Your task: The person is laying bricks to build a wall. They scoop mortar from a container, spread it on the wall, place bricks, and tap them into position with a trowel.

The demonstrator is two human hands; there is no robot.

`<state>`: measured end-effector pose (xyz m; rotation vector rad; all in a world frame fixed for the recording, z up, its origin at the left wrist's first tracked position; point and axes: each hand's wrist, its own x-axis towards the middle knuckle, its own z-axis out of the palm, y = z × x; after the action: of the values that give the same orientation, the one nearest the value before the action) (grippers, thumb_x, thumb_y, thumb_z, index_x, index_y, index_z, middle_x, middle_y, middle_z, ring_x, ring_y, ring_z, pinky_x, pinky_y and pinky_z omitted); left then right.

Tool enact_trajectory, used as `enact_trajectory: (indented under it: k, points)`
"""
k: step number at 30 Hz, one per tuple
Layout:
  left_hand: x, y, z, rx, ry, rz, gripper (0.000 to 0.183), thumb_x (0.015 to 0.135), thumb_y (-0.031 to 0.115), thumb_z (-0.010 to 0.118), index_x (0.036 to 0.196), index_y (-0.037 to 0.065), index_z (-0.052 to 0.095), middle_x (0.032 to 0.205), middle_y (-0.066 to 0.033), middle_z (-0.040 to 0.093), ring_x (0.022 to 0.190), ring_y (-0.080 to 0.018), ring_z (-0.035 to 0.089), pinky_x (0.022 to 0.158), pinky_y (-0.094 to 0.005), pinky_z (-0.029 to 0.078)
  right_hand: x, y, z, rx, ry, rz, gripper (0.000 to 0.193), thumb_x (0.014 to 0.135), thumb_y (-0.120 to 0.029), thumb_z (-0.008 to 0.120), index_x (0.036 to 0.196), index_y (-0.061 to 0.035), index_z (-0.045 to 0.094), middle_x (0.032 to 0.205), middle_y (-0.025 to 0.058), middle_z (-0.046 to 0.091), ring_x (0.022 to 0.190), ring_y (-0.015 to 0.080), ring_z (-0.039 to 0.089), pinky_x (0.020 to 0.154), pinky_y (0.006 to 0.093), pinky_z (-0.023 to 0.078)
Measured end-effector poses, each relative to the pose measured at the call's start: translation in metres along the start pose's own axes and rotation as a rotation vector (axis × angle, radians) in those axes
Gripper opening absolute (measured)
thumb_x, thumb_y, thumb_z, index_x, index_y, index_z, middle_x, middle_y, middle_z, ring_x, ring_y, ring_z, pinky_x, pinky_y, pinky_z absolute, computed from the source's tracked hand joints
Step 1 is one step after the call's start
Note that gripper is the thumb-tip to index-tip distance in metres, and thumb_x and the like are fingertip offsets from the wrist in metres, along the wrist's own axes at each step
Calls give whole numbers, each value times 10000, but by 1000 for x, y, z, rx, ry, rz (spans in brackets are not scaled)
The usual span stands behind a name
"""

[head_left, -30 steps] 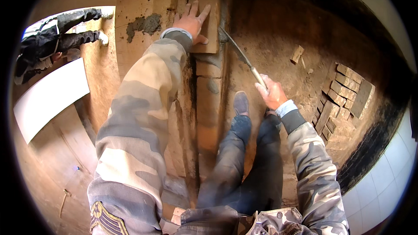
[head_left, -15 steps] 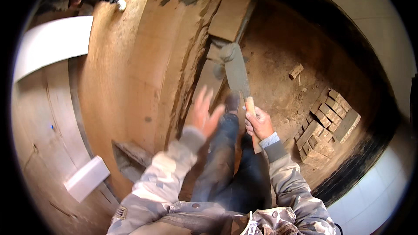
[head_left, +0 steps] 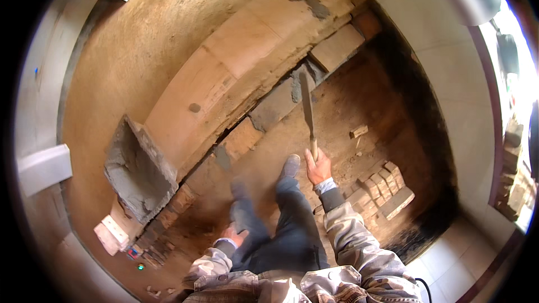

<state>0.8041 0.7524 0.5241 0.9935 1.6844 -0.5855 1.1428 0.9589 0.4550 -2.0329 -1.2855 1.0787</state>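
Note:
My right hand (head_left: 319,166) is closed round the handle of a bricklaying trowel (head_left: 307,104). The blade shows nearly edge-on, its far end at grey mortar (head_left: 296,87) on a low brick course (head_left: 275,104). Just beyond the tip lies a larger pale brick (head_left: 338,47), with a reddish brick (head_left: 366,24) past it. Low beside my left leg, my left hand (head_left: 236,235) hangs empty, thumb and fingers a little apart. Whether it touches the trouser leg I cannot tell.
A mortar trough (head_left: 165,171) with grey mortar inside stands left of the course. Stacked bricks (head_left: 384,185) lie on the dirt at right, near a loose brick piece (head_left: 359,131). A tiled ledge (head_left: 230,50) runs along the course, with spilled mortar (head_left: 310,3) on it.
My view has turned and shifted, bringing the trough and more of the course into sight. My left hand has dropped from near the course to beside my leg. The trowel blade has turned edge-on.

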Motion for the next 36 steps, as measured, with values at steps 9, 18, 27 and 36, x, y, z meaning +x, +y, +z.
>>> enact_trajectory:
  k: [9, 18, 27, 36]
  points:
    - [20, -171, 38, -74, 16, -166, 787, 864, 520, 657, 1431, 3, 481, 1421, -321, 496, 1326, -456, 479, 1128, -502, 372, -89, -143, 28, -233, -460, -397, 214, 946, -204, 675, 1017, -3, 659, 661, 160, 558, 589, 197, 556, 576, 363, 481]
    - [13, -321, 112, -548, 515, -89, 709, 849, 530, 672, 1337, 23, 586, 1254, -250, 649, 1169, -412, 615, 1025, -455, 472, -109, -383, 297, -600, -579, -1117, 251, 942, -305, 654, 966, -58, 615, 820, 261, 660, 755, 429, 667, 634, 507, 513]
    - [-27, -331, 110, -884, 385, -102, 661, 901, 460, 653, 1314, -51, 578, 1296, -286, 609, 1220, -414, 582, 1036, -445, 469, -101, -421, 457, -1038, -615, -1325, 224, 975, -293, 586, 922, -75, 571, 887, 218, 689, 815, 442, 669, 694, 544, 530]
    - [-9, -312, 107, -1110, 380, -133, 658, 920, 481, 642, 1326, -33, 581, 1333, -240, 610, 1268, -362, 565, 1095, -404, 433, -148, -367, 400, -1001, -894, -1320, 234, 955, -284, 613, 888, -73, 538, 808, 189, 671, 711, 431, 666, 629, 542, 536]
